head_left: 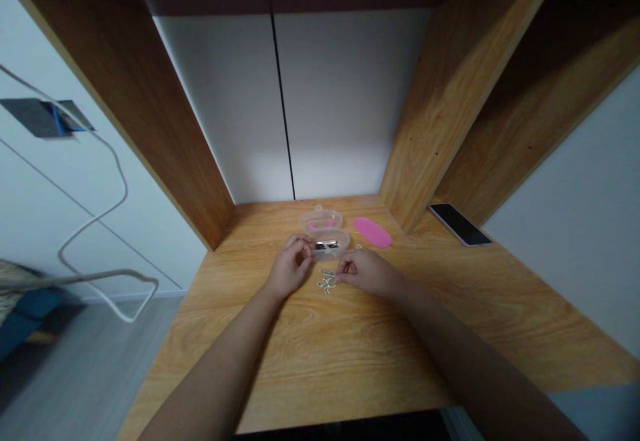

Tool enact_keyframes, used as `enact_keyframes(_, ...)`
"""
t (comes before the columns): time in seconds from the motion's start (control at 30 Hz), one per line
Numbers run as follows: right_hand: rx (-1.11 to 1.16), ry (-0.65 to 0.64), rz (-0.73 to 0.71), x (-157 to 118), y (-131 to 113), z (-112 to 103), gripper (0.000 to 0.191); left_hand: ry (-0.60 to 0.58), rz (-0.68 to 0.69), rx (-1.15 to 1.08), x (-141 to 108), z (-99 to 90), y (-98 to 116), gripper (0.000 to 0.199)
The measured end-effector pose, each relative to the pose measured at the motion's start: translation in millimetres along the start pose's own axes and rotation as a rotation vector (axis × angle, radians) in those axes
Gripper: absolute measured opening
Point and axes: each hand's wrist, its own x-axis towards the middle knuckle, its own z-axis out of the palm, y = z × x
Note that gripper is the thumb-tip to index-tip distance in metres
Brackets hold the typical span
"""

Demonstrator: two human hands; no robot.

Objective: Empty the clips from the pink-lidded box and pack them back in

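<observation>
A clear plastic case (343, 245) stands on the desk with its hinged lid (301, 221) tipped back behind it. Inside lie dark and shiny slim items (327, 245), too small to name. My left hand (291, 266) grips the case's left side between thumb and fingers. In front of the case is a small heap of pale, shiny metal pieces (327, 284), curved like hooks or clips. At the heap's right edge my right hand (364, 271) is closed in a pinch on one of these metal pieces, its fingertips partly hiding it.
A pink oval piece (373, 232) lies right of the case, with a tiny pale item (359, 247) near it. A phone (461, 225) rests farther right. Wooden uprights (425, 114) border the desk (320, 361). A white cable (120, 181) hangs at left.
</observation>
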Motion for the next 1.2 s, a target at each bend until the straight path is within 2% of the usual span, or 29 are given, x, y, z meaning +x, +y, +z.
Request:
enact_keyframes(0.17, 0.06, -0.011, 0.043, 1, -2, 6, 0.011, -0.005, -0.001, -0.003, 0, -0.2, 0, 0.016)
enact_keyframes(0.3, 0.124, -0.047, 0.069, 3, -1, 10, 0.026, -0.011, -0.01, -0.012, 0, -0.5, 1, 0.016)
enact_keyframes(0.43, 0.075, -0.122, 0.006, -2, -5, 6, 0.016, -0.012, -0.017, -0.009, 0, -1.1, 2, 0.016)
enact_keyframes(0.57, -0.028, -0.093, -0.089, -8, -12, 2, 0.011, -0.017, -0.017, -0.005, 0, -1.9, 3, 0.015)
enact_keyframes(0.7, -0.081, -0.087, -0.115, -8, -14, 1, 0.01, -0.011, -0.011, 0.0, 0, -1.6, 1, 0.015)
enact_keyframes(0.8, -0.048, -0.073, -0.131, -6, -11, -1, 0.007, -0.001, 0.001, 0.002, 0, -0.8, 0, 0.016)
enact_keyframes(0.9, 0.052, -0.069, -0.127, -4, -6, -7, 0.014, 0.007, 0.008, -0.001, 0, -0.2, 0, 0.016)
enact_keyframes(1.03, 0.18, -0.173, -0.07, -2, -1, -10, 0.02, -0.003, 0.003, -0.005, 0, -0.6, 0, 0.016)
enact_keyframes(1.1, 0.183, -0.223, -0.069, -2, 0, -8, 0.02, -0.005, -0.001, -0.009, 0, -0.7, 0, 0.016)
enact_keyframes(1.2, 0.103, -0.172, -0.148, -3, 0, -4, 0.015, -0.004, -0.008, -0.017, -1, -0.7, -1, 0.015)
